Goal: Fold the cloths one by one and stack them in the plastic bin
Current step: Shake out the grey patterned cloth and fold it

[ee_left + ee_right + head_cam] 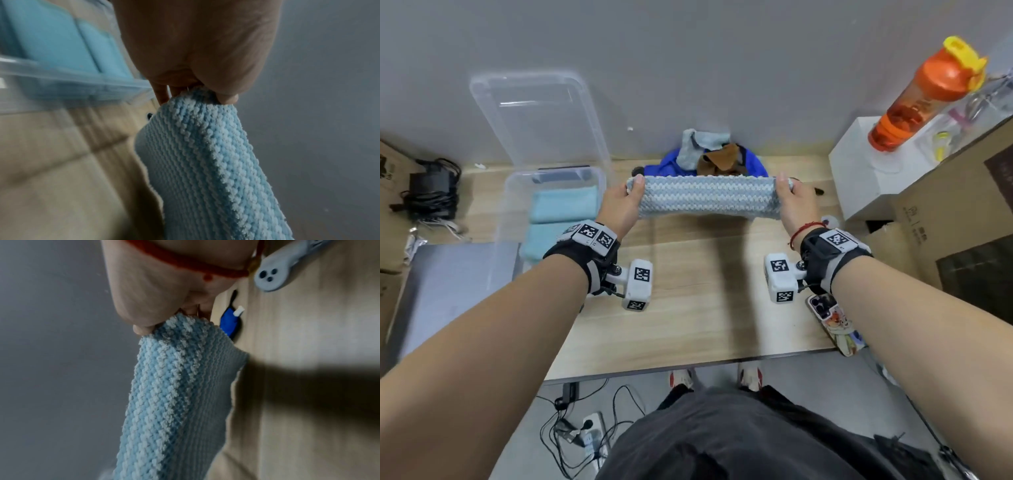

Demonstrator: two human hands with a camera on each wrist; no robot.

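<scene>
Both hands (625,202) (796,202) pinch the striped cloth's (709,198) ends, holding it taut.

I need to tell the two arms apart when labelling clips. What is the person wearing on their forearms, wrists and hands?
Both forearms are bare, with no sleeves or gloves. Each wrist has a black strap carrying white blocks printed with black square markers, and a white camera pod hanging on its inner side. Only the right hand side has a red string bracelet; the left hand has none.
</scene>
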